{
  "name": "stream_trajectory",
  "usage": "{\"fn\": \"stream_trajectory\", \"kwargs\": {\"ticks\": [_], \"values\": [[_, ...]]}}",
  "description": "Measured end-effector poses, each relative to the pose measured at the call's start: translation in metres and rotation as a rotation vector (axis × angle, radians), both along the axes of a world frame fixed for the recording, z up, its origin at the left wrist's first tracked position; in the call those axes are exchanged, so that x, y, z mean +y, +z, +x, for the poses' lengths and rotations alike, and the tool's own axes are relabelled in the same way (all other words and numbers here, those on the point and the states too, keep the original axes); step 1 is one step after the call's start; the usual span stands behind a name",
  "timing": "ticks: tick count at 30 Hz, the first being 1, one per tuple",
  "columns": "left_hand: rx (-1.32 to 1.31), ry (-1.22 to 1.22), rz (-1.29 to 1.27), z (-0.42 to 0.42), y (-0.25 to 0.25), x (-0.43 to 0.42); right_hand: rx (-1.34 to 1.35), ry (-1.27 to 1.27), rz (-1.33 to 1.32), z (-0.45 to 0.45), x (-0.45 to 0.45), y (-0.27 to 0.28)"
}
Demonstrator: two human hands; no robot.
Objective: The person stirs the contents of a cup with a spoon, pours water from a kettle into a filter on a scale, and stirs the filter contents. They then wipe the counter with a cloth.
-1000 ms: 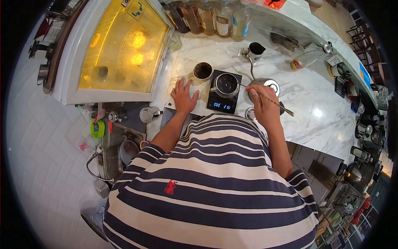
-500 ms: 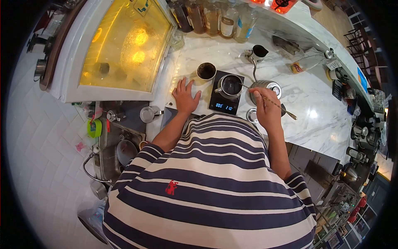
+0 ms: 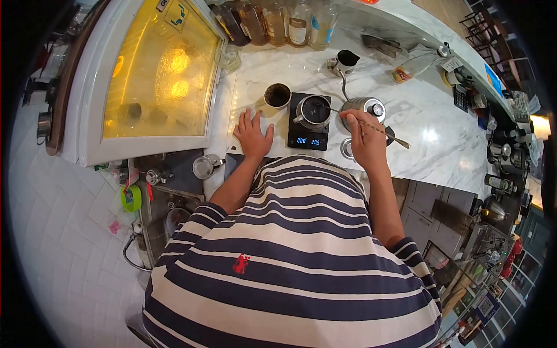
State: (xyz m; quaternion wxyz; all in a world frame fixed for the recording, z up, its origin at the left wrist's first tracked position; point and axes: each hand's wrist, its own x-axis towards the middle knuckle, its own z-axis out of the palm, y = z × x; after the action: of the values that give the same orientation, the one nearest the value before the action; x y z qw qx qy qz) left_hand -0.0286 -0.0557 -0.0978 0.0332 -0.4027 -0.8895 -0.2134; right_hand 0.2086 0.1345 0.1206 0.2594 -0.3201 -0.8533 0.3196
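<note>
My right hand (image 3: pixel 366 142) is closed around the twisted shaft of a long bar spoon (image 3: pixel 384 133). One end of the spoon reaches into a metal cup (image 3: pixel 303 120) with dark contents; the other points out to the right. The cup, its handle to the left, stands on a black digital scale (image 3: pixel 307 141) with a lit display. My left hand (image 3: pixel 253 137) lies flat on the counter, fingers spread, just below a second cup (image 3: pixel 268 103) with dark residue inside. Right beside my right hand stands a steel gooseneck kettle (image 3: pixel 354 105).
A small steel pitcher (image 3: pixel 346 60) stands behind the kettle. Bottles (image 3: pixel 277 23) line the back beside a yellow-lit glass-door case (image 3: pixel 156 87). A metal cup with a handle (image 3: pixel 204 167) sits at lower left by the sink (image 3: pixel 152 232). A plastic bag (image 3: pixel 418 65) lies at back right.
The whole view has shifted, so the counter items sit a little further left and up. The scale reading has dropped slightly. The spoon stays in the metal cup; my left hand stays flat.
</note>
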Motion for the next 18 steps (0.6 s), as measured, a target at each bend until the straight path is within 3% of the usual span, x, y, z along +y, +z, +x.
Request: {"fn": "stream_trajectory", "kwargs": {"ticks": [18], "values": [[0.003, -0.014, 0.011, 0.0, 0.001, -0.002, 0.063, 0.005, 0.113, 0.002, -0.018, -0.011]]}}
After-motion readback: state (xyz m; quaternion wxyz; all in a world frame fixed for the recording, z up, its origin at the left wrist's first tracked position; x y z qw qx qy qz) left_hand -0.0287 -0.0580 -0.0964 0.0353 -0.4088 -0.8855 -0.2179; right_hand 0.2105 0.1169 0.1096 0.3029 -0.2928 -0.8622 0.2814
